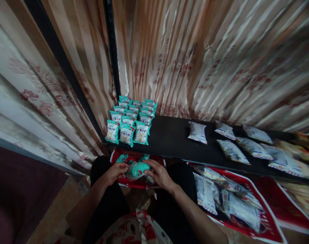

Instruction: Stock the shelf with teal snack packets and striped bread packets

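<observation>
Between my two hands, above a red basket (154, 184), is a rounded teal snack bag (138, 169) with a clear or shiny part on its left side. My left hand (118, 172) pinches its left edge with thumb and fingertips. On the opposite side, the fingers of my right hand (158, 173) close round the bag's right end. More teal packets (123, 158) lie in the basket, partly hidden by my hands. Just beyond, on the black shelf (169, 135), teal and white snack bags (127, 134) stand upright in close rows at the left end.
Further right on the shelf lie several silvery-white packets (197, 132), spaced apart. A second red basket (266, 203) below the shelf holds similar packets, with another red container beyond it. Patterned curtains (154, 61) hang behind, and a dark pole (112, 47) rises at the shelf's left end.
</observation>
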{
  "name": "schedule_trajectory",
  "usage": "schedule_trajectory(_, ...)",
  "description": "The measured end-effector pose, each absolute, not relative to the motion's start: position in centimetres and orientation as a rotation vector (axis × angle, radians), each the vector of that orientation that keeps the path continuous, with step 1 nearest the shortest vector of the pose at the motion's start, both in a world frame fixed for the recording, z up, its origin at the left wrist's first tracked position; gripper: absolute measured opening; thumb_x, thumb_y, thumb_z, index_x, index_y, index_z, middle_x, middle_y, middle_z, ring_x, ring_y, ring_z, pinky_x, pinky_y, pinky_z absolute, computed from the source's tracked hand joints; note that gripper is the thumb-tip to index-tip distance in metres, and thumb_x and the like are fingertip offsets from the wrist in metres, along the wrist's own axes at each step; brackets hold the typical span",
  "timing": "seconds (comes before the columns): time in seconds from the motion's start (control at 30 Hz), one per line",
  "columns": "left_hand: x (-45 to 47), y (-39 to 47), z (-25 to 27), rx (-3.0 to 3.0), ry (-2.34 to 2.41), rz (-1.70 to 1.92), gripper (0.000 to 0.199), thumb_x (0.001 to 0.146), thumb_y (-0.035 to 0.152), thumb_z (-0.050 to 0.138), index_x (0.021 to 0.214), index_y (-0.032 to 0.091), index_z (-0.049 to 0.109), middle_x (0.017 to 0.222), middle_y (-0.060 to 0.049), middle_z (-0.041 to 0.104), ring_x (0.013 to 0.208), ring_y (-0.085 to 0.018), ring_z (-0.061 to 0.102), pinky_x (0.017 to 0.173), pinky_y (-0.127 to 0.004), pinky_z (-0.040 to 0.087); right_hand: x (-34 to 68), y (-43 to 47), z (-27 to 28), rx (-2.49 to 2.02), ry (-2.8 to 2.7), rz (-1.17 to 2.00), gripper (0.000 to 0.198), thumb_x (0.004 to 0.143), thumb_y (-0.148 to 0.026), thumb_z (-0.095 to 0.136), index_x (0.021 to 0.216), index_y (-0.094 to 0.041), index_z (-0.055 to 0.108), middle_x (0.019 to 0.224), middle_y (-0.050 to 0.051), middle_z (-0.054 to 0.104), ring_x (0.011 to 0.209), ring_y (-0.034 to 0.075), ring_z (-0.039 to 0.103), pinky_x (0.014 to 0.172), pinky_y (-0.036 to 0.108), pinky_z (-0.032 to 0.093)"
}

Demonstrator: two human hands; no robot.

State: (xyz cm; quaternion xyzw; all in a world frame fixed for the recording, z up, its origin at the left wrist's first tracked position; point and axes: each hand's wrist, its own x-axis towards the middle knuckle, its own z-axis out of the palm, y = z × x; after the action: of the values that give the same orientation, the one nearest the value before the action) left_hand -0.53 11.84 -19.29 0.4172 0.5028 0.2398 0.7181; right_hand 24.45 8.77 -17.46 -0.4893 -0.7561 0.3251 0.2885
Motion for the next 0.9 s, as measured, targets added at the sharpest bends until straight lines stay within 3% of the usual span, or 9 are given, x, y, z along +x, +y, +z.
schedule_trajectory(0.1,0.1,12.2,-18.0,0.945,1.057,0.507,0.052,0.050,0.056,0.077,0.074,0.012,0.063,0.049,0.007,0.043,0.044,-0.004,0.032,0.044,-0.021,0.016,24.7,8.4,-16.5,-1.416,-1.922,0.847,0.037,0.085,-0.046,0.053,0.112,-0.022,0.062,0.104,0.008,0.064,0.095,0.021,0.061,0.085,0.033,0.048)
schedule_trajectory(0.23,0.8,12.5,-16.4,0.976,1.008,0.521,0.051,0.059,0.062,0.070,0.072,0.014,0.060,0.048,0.007,0.040,0.043,-0.003,0.030,0.045,-0.021,0.013,25.2,8.1,-15.6,-1.509,-1.798,0.810,0.034,0.082,-0.047,0.055,0.103,-0.022,0.065,0.098,0.007,0.067,0.091,0.021,0.062,0.084,0.033,0.047)
schedule_trajectory(0.4,1.3,12.8,-15.2,0.941,1.000,0.518,0.052,0.059,0.057,0.073,0.089,0.015,0.063,0.063,0.006,0.050,0.045,-0.001,0.034,0.045,-0.020,0.013,25.6,7.5,-15.0,-1.634,-1.548,0.898,0.036,0.079,-0.051,0.055,0.093,-0.021,0.068,0.090,0.005,0.070,0.083,0.022,0.063,0.076,0.030,0.047)
schedule_trajectory(0.5,1.9,12.9,-14.9,0.895,1.000,0.558,0.051,0.058,0.053,0.076,0.089,0.015,0.063,0.063,0.005,0.051,0.046,-0.001,0.037,0.043,-0.018,0.014,25.4,7.2,-15.1,-1.678,-1.379,1.001,0.043,0.078,-0.057,0.053,0.090,-0.019,0.069,0.080,0.004,0.070,0.074,0.021,0.063,0.065,0.027,0.046)
schedule_trajectory(0.63,3.2,12.6,-15.0,0.768,0.978,0.709,0.047,0.060,0.051,0.076,0.085,0.014,0.063,0.067,0.002,0.057,0.057,-0.006,0.050,0.045,-0.016,0.026,24.5,6.6,-15.5,-1.717,-1.135,1.085,0.049,0.072,-0.063,0.055,0.084,-0.017,0.068,0.069,0.002,0.066,0.065,0.018,0.059,0.057,0.025,0.043)
schedule_trajectory(0.77,4.3,12.2,-15.6,0.652,0.957,0.811,0.046,0.065,0.051,0.073,0.091,0.015,0.064,0.092,-0.007,0.065,0.076,-0.012,0.060,0.055,-0.019,0.041,22.9,5.6,-16.0,-1.668,-0.841,1.247,0.052,0.065,-0.066,0.060,0.075,-0.014,0.065,0.060,0.002,0.063,0.056,0.016,0.056,0.051,0.024,0.042)
schedule_trajectory(0.9,5.1,11.2,-16.5,0.649,0.992,0.776,0.051,0.071,0.054,0.067,0.105,0.017,0.062,0.114,-0.012,0.063,0.100,-0.020,0.061,0.074,-0.027,0.048,21.5,4.4,-16.6,-1.527,-0.502,1.401,0.053,0.058,-0.065,0.067,0.073,-0.014,0.063,0.063,0.005,0.066,0.056,0.017,0.060,0.052,0.027,0.048)
